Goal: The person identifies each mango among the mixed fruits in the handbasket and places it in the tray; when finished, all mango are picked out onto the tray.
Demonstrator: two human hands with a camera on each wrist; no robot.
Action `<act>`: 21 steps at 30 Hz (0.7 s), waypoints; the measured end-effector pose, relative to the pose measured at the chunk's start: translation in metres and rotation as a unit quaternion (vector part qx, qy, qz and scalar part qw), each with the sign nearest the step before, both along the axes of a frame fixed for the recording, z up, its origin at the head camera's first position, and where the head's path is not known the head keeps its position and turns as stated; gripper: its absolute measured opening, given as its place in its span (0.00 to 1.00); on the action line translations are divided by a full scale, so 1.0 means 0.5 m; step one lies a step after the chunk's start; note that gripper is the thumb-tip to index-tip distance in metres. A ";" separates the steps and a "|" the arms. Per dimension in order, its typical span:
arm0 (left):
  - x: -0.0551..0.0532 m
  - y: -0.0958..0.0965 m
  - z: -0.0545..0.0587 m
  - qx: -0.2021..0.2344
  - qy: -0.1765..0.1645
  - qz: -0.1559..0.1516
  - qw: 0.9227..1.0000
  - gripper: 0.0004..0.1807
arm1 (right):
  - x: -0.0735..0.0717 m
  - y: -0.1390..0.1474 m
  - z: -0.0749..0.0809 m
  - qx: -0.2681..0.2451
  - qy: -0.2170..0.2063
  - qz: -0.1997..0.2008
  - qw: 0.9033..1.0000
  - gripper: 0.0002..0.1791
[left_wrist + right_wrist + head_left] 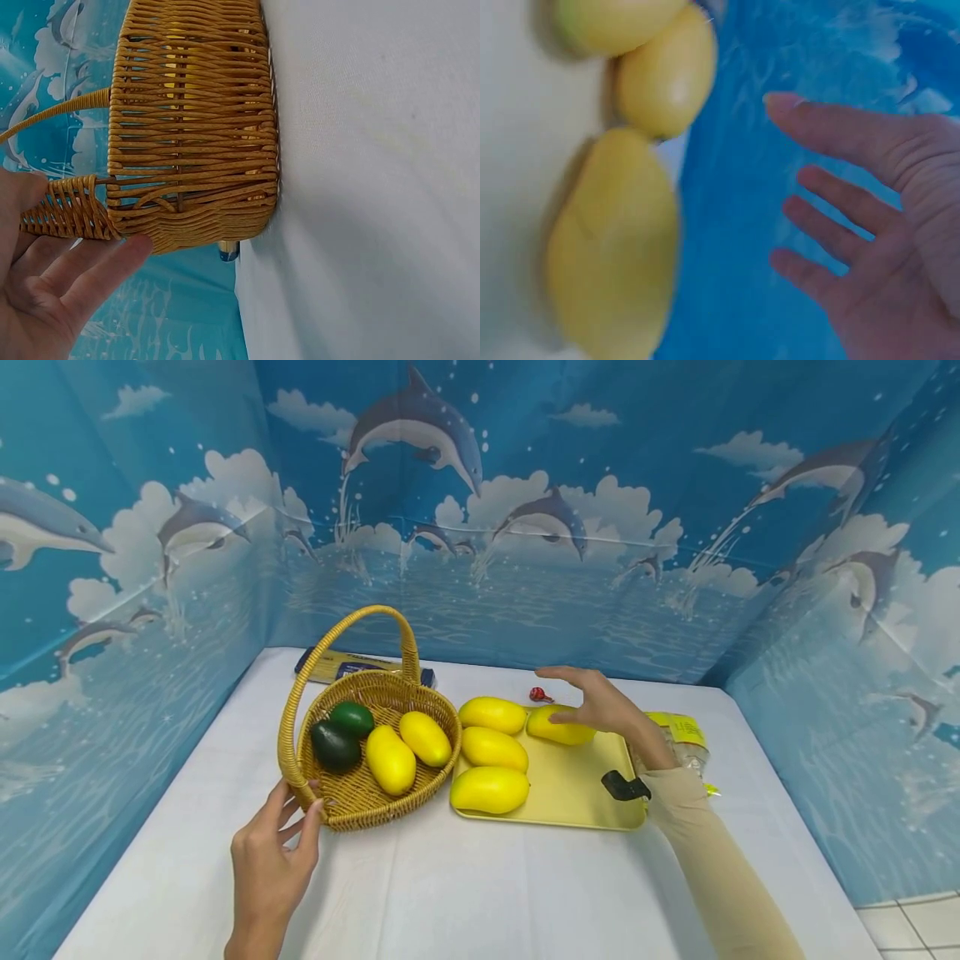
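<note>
A wicker basket with a tall hoop handle stands on the left of the white table. Inside lie two yellow mangoes and two dark green, avocado-like fruits. My left hand holds the basket where the handle meets the near-left rim, thumb and fingers on either side of the wicker. Over the yellow tray hovers my right hand, fingers spread and holding nothing. Just below it is a mango, apart from the fingers in the right wrist view. Three other mangoes line the tray's left side.
Behind the basket lies a yellow-and-blue packet. A small red-wrapped lollipop is behind the tray. A clear package with a yellow label sits to the tray's right, partly behind the right arm. Dolphin-print curtains enclose the table.
</note>
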State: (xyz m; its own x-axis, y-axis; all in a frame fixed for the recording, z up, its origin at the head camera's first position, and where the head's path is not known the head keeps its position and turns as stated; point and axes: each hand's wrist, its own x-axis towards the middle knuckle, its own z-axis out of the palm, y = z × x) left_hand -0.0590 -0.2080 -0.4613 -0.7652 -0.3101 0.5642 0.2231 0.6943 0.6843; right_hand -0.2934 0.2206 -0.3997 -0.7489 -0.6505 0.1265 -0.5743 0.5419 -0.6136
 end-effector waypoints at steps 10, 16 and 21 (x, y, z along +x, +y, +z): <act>0.001 -0.001 -0.003 0.002 0.001 0.000 1.000 0.27 | 0.038 -0.175 0.125 -0.091 -0.036 0.169 0.981 0.41; 0.000 -0.006 -0.004 0.002 0.005 -0.003 1.000 0.27 | 0.023 -0.295 0.139 -0.123 -0.086 0.246 0.958 0.41; -0.003 -0.009 -0.007 0.005 0.009 -0.010 1.000 0.25 | 0.006 -0.377 0.120 -0.104 -0.136 0.262 0.950 0.41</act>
State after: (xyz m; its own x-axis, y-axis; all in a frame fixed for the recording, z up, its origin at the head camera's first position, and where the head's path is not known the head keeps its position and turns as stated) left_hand -0.0603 -0.2124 -0.4649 -0.7612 -0.3010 0.5745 0.2491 0.6821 0.6875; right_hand -0.2906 0.0322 -0.3397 -0.3528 -0.9250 0.1411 -0.5358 0.0761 -0.8409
